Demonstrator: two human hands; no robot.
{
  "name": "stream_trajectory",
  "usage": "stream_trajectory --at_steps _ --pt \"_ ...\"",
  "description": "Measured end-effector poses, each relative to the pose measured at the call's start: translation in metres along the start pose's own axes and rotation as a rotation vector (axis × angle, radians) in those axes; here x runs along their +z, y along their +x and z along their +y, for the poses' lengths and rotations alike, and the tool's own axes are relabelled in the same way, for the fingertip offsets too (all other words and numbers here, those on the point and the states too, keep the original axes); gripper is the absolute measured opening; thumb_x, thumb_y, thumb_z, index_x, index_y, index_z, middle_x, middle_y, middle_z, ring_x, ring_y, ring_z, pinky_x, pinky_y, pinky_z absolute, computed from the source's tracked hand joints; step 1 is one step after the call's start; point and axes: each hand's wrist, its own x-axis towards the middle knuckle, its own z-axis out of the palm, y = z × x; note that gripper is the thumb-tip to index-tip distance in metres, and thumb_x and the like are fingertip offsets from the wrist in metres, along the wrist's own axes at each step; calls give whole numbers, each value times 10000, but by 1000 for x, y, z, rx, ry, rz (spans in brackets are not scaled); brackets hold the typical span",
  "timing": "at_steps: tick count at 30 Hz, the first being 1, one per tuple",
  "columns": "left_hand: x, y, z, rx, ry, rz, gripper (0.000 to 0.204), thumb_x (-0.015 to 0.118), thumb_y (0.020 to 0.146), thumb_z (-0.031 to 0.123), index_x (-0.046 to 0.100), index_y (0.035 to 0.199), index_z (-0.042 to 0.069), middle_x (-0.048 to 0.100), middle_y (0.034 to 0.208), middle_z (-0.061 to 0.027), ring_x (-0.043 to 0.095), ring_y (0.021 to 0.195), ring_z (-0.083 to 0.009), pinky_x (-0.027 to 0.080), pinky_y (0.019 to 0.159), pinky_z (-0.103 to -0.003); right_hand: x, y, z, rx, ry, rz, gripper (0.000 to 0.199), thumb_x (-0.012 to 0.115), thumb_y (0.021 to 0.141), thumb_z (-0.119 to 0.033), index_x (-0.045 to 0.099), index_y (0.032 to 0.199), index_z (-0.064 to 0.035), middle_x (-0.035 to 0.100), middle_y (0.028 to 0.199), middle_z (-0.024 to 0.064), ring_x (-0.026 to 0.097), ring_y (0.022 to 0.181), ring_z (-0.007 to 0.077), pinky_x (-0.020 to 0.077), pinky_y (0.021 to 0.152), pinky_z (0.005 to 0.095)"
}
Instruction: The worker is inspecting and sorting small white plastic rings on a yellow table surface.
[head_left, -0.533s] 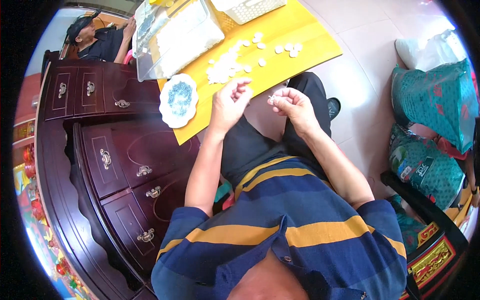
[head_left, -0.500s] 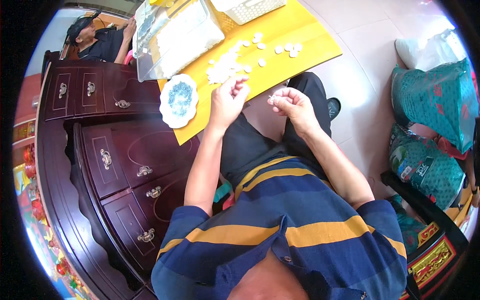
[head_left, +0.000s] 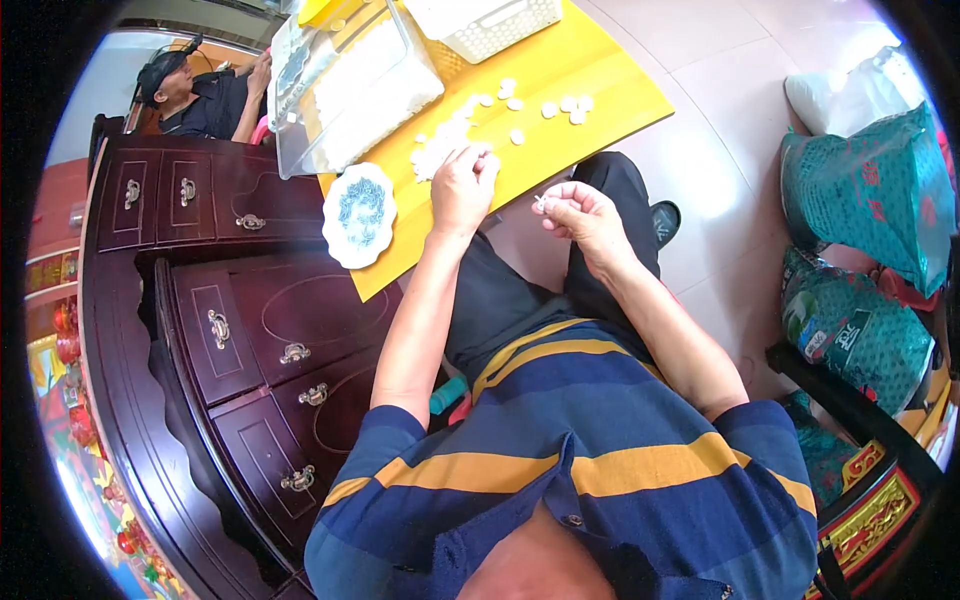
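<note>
My right hand [head_left: 585, 222] is closed in a pinch over my lap. Between thumb and fingertips it grips a small white piece [head_left: 540, 204], its exact kind too small to make out. At the table's near edge, my left hand [head_left: 463, 192] has its fingers curled together beside a pile of small white discs [head_left: 434, 156]. What those fingers hold, if anything, is hidden. A white scalloped dish [head_left: 333, 222] lies left of that hand, its middle covered with fine blue-grey bits or a pattern. More round white discs [head_left: 549, 109] are scattered towards the table's right side.
The yellow table [head_left: 625, 95] holds a clear plastic tub [head_left: 424, 85] of white material and a white perforated basket [head_left: 500, 32]. A dark wooden cabinet [head_left: 280, 310] stands at left. Teal sacks [head_left: 870, 195] are at right. Another person [head_left: 205, 100] sits at the far left.
My left hand has moved slightly right, and its fingers have curled in more. My right hand keeps its pinch on the small white piece. The whole view has shifted slightly.
</note>
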Motion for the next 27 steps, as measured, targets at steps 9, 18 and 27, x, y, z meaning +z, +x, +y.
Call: stream_trajectory --at_steps 9,18,27 --pt "-3 0 -4 -79 -85 -62 81 726 895 93 702 929 23 678 804 -44 649 678 -145 541 650 -292 4 -2 -1 12 -11 5 87 685 962 -106 654 1029 -60 767 952 45 654 763 65 499 706 202" --pt "-5 -1 19 -73 -136 -14 87 701 881 78 701 964 51 699 876 -114 693 757 -260 554 703 -371 -1 1 -1 -12 -16 26 89 683 970 -111 655 1036 -58 765 949 44 646 757 62 493 698 200" --pt "13 38 103 369 -95 -62 249 750 858 131 719 1104 100 703 1034 -109 699 820 -245 579 711 -354 -9 3 23 -79 -638 -41 86 707 874 -61 693 948 -19 731 827 52 671 719 115 536 678 274"
